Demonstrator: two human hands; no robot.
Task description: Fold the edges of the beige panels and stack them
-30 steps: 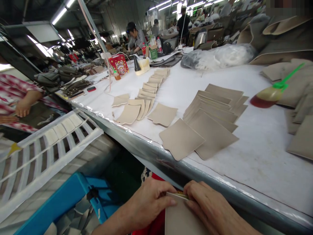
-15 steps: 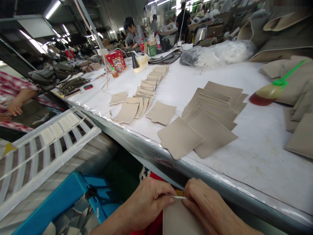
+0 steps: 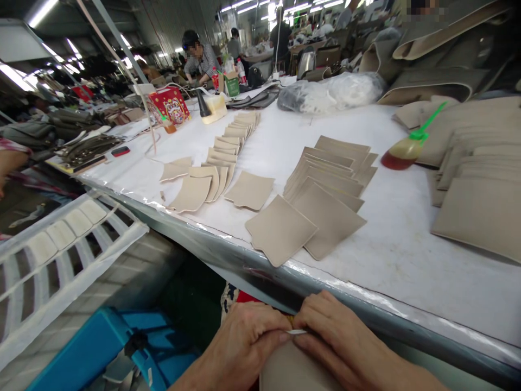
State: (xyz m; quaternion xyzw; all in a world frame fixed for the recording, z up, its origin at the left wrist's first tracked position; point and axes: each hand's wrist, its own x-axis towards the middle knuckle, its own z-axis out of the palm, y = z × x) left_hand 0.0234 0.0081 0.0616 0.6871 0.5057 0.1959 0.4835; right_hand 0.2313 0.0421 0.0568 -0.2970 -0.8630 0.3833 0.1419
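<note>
Between my two hands, below the table's front edge, is a beige leather piece with a pale strip showing along its top edge. My left hand pinches that edge between thumb and fingers from the left. Close beside it, my right hand grips the same edge, its fingers curled over and thumb beneath. The lower part of the piece runs out of view. On the table just beyond lie similar beige pieces, some overlapped in a fanned stack.
A white-covered table spans the view. On it are a curved row of beige pieces, a glue bottle with a green nozzle, and a plastic bag. A blue crate and white rack stand left. Other people work beyond.
The view has turned right, so the table's things appear further left. Both hands keep hold of the leather piece's edge, with their fingers slightly shifted.
</note>
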